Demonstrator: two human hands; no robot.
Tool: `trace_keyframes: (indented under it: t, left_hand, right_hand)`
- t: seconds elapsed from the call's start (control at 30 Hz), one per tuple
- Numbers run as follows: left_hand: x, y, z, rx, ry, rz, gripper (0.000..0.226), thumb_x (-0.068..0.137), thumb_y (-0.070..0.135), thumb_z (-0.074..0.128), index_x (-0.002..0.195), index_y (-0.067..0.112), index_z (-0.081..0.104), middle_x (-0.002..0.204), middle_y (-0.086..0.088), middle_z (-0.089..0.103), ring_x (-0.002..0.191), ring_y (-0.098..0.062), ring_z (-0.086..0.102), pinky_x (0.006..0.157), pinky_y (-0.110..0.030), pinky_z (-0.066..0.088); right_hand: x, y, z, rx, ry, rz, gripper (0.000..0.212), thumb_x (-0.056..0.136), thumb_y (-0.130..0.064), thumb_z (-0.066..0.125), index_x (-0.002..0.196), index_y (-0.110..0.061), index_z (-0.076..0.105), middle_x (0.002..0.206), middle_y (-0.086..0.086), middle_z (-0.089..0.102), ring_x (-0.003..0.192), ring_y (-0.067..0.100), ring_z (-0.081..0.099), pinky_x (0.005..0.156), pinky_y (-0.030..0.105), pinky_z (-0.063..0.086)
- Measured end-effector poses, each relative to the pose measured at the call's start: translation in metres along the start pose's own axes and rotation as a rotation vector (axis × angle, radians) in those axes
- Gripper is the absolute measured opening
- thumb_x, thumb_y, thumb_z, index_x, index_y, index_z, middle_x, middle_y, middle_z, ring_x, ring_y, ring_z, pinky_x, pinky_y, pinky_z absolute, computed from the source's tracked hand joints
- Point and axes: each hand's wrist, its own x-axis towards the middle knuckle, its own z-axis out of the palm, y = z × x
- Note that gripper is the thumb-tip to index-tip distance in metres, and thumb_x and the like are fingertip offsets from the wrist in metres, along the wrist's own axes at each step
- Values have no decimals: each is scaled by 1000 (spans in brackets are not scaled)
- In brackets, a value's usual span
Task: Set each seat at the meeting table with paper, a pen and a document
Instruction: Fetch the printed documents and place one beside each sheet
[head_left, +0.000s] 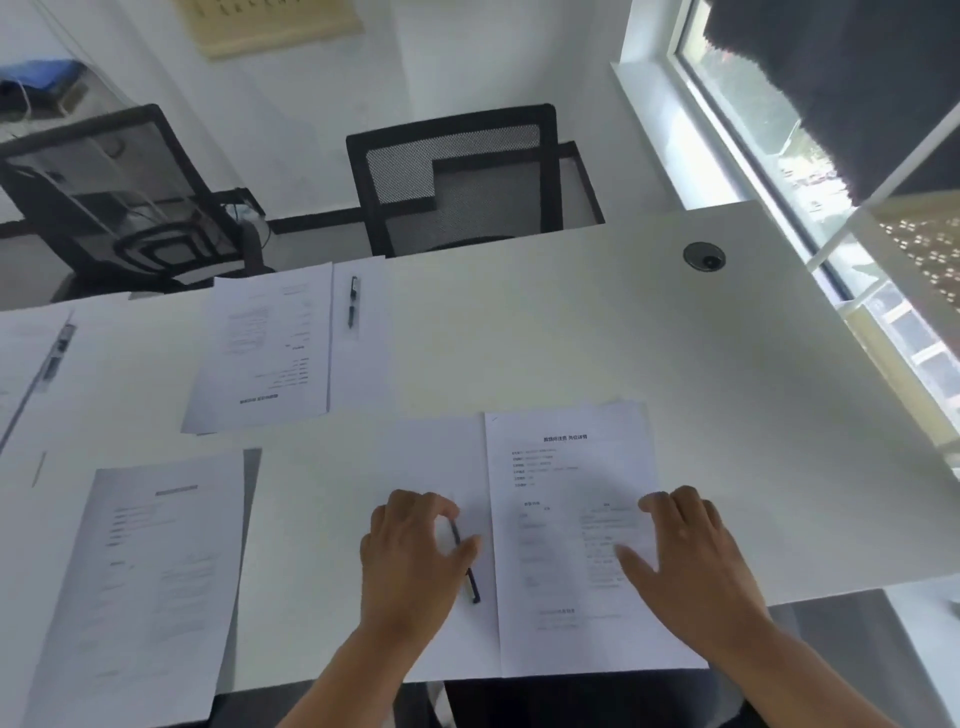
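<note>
At the near seat a printed document (571, 499) lies on the white table (597, 332), with a blank sheet (374, 478) to its left. My left hand (410, 561) holds a black pen (470, 582) over the blank sheet, fingers curled round its upper part. My right hand (696, 566) rests flat on the document, fingers spread. Across the table lie another document (265, 353), a blank sheet (358, 364) and a pen (353, 301). At the near left lies a third document (145, 571).
Two black mesh chairs (457, 182) stand at the far side. A round cable grommet (704, 255) sits in the table near the window (810, 171) on the right. More paper and a pen (54, 353) lie at the far left.
</note>
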Motion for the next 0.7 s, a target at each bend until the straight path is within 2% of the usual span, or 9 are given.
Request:
trace_keyframes:
  t: [0.07, 0.13, 0.2, 0.3, 0.37, 0.47, 0.53, 0.7]
  left_hand:
    - [-10, -10, -24, 55, -100, 82, 44, 89, 53, 81, 127, 42, 63, 138, 18, 47, 135, -13, 47, 109, -33, 41]
    - [-19, -15, -42, 137, -221, 132, 64, 90, 61, 77, 147, 46, 50, 161, 16, 31, 153, -12, 31, 123, -35, 31]
    - [-23, -16, -55, 205, -304, 164, 82, 89, 66, 75, 158, 47, 36, 174, 12, 13, 163, -15, 16, 131, -40, 22]
    - [-25, -16, -73, 289, -360, 207, 104, 84, 71, 77, 167, 46, 18, 179, 6, -3, 168, -23, 4, 136, -49, 12]
    - [-26, -19, -81, 335, -358, 217, 113, 82, 73, 78, 169, 43, 12, 180, 4, -4, 168, -25, 4, 136, -51, 10]
    - [-28, -27, -88, 353, -336, 220, 114, 82, 74, 77, 170, 40, 14, 180, 4, 5, 167, -24, 11, 136, -48, 12]
    - [-27, -32, -88, 355, -340, 225, 113, 82, 74, 77, 170, 40, 14, 180, 5, 7, 167, -22, 10, 136, -47, 9]
    - [-12, -35, -67, 438, -400, 269, 121, 86, 67, 79, 172, 38, -1, 183, 1, -11, 169, -23, -13, 136, -49, -3]
  right_hand:
    - [-12, -12, -9, -55, -50, -71, 62, 102, -62, 53, 152, -27, 42, 143, -6, 41, 131, 16, 45, 113, 29, 42]
    - [-21, -23, -14, -80, -85, -109, 70, 100, -67, 50, 157, -29, 36, 148, -7, 34, 135, 16, 41, 117, 30, 38]
    - [-27, -34, -20, -93, -107, -146, 78, 97, -71, 49, 161, -31, 29, 154, -7, 26, 142, 17, 34, 121, 32, 33]
    - [-34, -48, -31, -98, -133, -175, 90, 94, -75, 51, 166, -31, 21, 167, -2, 15, 155, 22, 23, 128, 38, 28]
    - [-37, -52, -37, -114, -153, -180, 96, 92, -77, 52, 169, -30, 17, 173, 0, 9, 160, 24, 16, 131, 42, 23]
    - [-42, -53, -41, -141, -191, -184, 103, 90, -81, 50, 171, -29, 12, 177, 1, 3, 164, 25, 7, 134, 44, 17]
    - [-43, -54, -40, -153, -211, -182, 105, 89, -83, 49, 171, -29, 10, 178, 1, 2, 165, 26, 5, 134, 46, 14]
    - [-19, -57, -23, -223, -276, -199, 110, 89, -85, 49, 172, -35, -4, 180, 3, -14, 166, 33, -11, 135, 54, 3]
